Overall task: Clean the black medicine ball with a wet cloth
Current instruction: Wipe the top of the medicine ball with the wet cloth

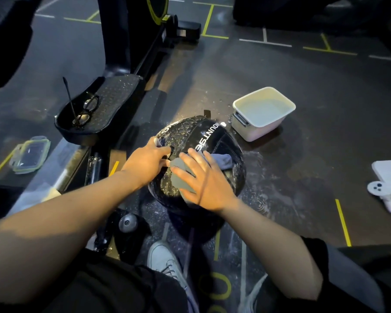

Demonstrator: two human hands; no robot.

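Observation:
The black medicine ball [212, 136], wet and shiny with white lettering, rests on the dark gym floor in front of me. My right hand [203, 179] lies flat on its near side, fingers spread, pressing a grey-blue wet cloth [222, 160] against the surface; the cloth shows beyond and under my fingers. My left hand [148, 158] holds the ball's upper left side, fingers curled at a seam. Part of the ball's near face is hidden by my hands.
A white tub of water [263, 112] stands just right of the ball, with wet floor around it. Its clear lid [31, 154] lies far left. An exercise machine pedal [104, 105] holding eyeglasses [86, 111] sits at left. A white device [388, 184] lies far right. My shoe [165, 260] is below.

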